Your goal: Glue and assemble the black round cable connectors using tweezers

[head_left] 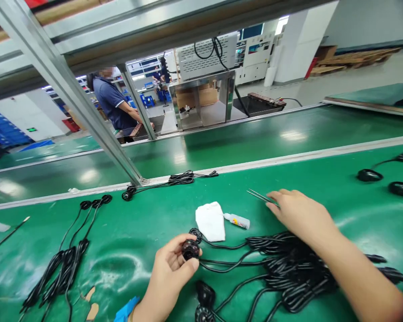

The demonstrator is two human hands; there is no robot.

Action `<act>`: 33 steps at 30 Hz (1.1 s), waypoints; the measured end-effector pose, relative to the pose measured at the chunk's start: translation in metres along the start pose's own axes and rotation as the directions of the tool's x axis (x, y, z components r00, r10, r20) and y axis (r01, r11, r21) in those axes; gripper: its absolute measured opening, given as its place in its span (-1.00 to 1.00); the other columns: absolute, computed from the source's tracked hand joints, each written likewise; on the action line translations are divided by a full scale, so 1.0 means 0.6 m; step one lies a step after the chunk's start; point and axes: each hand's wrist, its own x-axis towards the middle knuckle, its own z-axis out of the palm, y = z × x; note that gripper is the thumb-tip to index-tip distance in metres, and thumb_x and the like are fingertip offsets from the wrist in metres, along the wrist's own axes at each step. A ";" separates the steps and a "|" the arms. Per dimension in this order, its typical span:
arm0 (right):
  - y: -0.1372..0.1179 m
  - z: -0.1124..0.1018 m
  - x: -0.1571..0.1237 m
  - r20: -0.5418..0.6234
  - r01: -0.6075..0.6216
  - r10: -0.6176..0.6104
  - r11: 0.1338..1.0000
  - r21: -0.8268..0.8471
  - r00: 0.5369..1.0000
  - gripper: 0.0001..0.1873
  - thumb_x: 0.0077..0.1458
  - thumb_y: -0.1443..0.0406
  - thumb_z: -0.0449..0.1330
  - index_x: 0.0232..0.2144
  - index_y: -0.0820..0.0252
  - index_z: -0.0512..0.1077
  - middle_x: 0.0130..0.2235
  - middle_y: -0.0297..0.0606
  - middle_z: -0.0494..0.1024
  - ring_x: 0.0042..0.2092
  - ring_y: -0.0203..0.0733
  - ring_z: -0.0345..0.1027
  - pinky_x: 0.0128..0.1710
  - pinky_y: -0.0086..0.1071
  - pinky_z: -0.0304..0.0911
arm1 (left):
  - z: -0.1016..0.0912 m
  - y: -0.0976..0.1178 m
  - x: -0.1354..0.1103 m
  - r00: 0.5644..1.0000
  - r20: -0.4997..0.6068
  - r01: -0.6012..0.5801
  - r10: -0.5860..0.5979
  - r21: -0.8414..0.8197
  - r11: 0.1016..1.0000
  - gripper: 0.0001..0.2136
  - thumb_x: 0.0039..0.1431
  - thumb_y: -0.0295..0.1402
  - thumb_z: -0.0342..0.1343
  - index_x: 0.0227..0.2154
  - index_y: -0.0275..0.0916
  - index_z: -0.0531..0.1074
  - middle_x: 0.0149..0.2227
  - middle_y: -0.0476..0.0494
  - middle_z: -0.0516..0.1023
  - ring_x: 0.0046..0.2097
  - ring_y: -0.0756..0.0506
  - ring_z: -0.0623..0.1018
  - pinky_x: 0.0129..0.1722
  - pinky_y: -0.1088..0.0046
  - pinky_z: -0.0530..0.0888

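My left hand (170, 268) is closed round a small round black part (190, 249) on the end of a black cable, held just above the green bench. My right hand (297, 211) reaches forward over the bench, its fingers on the handle end of metal tweezers (259, 196) that lie flat. Under my right forearm lies a heap of coiled black cables (289, 268). Between my hands sit a folded white cloth (211, 220) and a small white glue bottle (237, 220) lying on its side. Another round black part (204, 295) rests near my left wrist.
A cable bundle (65, 264) with round ends lies at the left, another cable bundle (174, 180) by the metal post (87, 107). Black round parts (367, 175) sit at the far right. A thin stick (8, 235) lies at the left edge. Beyond the conveyor a person (116, 103) stands.
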 end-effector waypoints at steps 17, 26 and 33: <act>-0.197 -0.032 -0.083 -0.315 0.399 -0.253 0.442 0.803 0.915 -0.88 0.24 0.40 0.16 -0.25 0.10 0.48 -0.32 -0.24 0.57 -0.32 -0.17 0.55 -0.32 -0.37 0.51 | -0.002 -0.014 0.003 0.987 0.091 0.116 -0.133 0.174 0.978 -0.64 -0.04 -0.48 0.19 -0.11 -0.32 0.45 -0.45 0.06 0.38 -0.59 0.10 0.33 -0.58 0.56 0.32; -0.228 0.007 -0.124 -0.400 0.558 -0.404 0.440 0.703 0.823 -0.67 0.14 0.59 0.12 -0.10 0.22 0.44 -0.28 -0.18 0.55 -0.26 -0.24 0.48 -0.31 -0.46 0.47 | 0.013 -0.006 -0.006 0.997 0.039 0.044 -0.061 0.352 0.935 -0.65 -0.08 -0.51 0.18 -0.15 -0.31 0.50 -0.45 0.00 0.45 -0.50 0.03 0.41 -0.50 0.55 0.34; -0.242 0.026 -0.133 -0.396 0.603 -0.462 0.514 0.610 0.794 -0.75 0.20 0.55 0.07 -0.14 0.26 0.44 -0.33 -0.17 0.52 -0.30 -0.23 0.47 -0.36 -0.45 0.44 | 0.019 -0.006 -0.005 0.998 0.057 -0.014 -0.009 0.398 0.917 -0.75 -0.07 -0.47 0.19 -0.25 -0.32 0.53 -0.46 0.00 0.44 -0.50 0.03 0.34 -0.52 0.55 0.31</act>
